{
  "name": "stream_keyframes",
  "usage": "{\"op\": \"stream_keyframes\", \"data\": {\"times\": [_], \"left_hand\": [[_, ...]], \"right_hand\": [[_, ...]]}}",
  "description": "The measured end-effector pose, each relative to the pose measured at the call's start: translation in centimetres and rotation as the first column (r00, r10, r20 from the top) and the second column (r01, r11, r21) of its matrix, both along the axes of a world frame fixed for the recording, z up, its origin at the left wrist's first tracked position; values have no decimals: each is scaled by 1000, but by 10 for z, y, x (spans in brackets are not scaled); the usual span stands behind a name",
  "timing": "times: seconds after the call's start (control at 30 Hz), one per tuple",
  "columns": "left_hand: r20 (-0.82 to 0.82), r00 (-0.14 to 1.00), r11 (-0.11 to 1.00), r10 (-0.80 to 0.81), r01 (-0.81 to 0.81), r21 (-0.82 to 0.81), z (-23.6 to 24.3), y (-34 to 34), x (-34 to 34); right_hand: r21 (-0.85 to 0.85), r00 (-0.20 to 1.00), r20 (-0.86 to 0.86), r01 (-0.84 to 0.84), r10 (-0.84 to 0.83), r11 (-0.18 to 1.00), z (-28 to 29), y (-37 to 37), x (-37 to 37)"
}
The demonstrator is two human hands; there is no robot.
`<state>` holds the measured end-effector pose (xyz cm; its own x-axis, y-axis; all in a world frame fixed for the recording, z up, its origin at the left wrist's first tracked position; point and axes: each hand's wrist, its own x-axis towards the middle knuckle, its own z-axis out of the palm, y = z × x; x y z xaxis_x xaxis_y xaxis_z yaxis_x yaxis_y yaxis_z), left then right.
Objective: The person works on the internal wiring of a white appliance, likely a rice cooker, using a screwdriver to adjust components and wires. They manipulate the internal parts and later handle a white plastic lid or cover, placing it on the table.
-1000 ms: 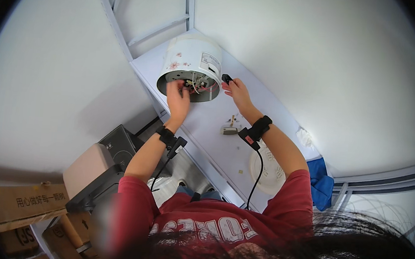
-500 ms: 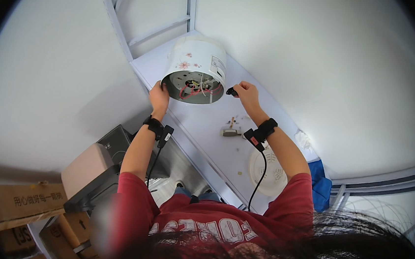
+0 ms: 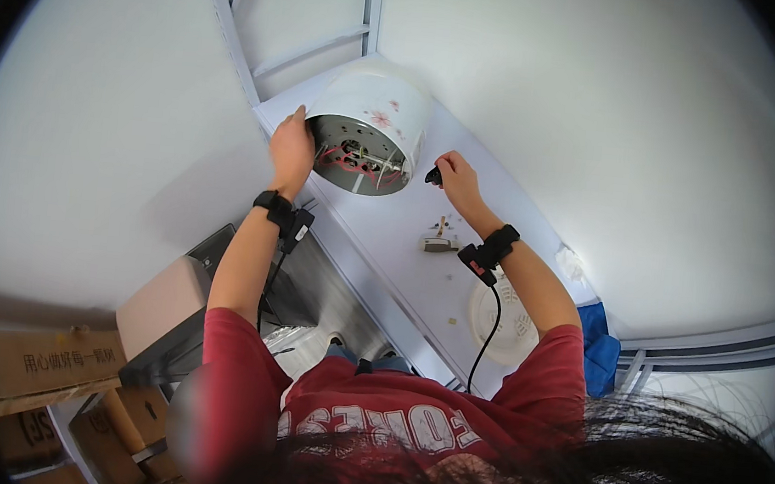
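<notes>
A white rice cooker body (image 3: 363, 97) with pink flowers lies on its side on the table. Its open bottom faces me, showing a dark metal cavity with red and pale wires (image 3: 358, 158). At the left edge of that opening, my left hand (image 3: 293, 149) grips the rim, its fingers along the outer wall. Just right of the cooker, apart from it, my right hand (image 3: 457, 179) pinches a small black part (image 3: 434, 176), too small to name exactly. Nearer me lies a round white vented cover (image 3: 502, 321), partly behind my right forearm and a cable.
A small grey-beige block (image 3: 439, 245) and several tiny loose pieces (image 3: 445, 224) lie on the white table (image 3: 387, 251). Blue cloth (image 3: 596, 348) hangs at the right end. Cardboard boxes (image 3: 36, 363) and a pink-topped dark case (image 3: 165, 306) stand lower left. Cables hang from both wristbands.
The cooker has turned about its length, carrying the flowers to the right and its label out of sight. My left hand has shifted up along the rim. My right hand has barely moved.
</notes>
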<state>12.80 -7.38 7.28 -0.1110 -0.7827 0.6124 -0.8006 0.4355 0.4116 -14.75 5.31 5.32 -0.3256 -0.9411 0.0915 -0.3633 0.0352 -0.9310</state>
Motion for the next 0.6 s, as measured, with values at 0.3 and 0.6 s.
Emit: {"op": "stream_keyframes", "data": {"times": [0.3, 0.6], "left_hand": [[250, 948, 942, -195, 252, -220, 55, 14, -40], [304, 903, 880, -305, 389, -271, 66, 40, -66]], "right_hand": [[23, 999, -21, -30, 31, 999, 3, 10, 4], [62, 996, -74, -47, 51, 997, -4, 15, -1]]}}
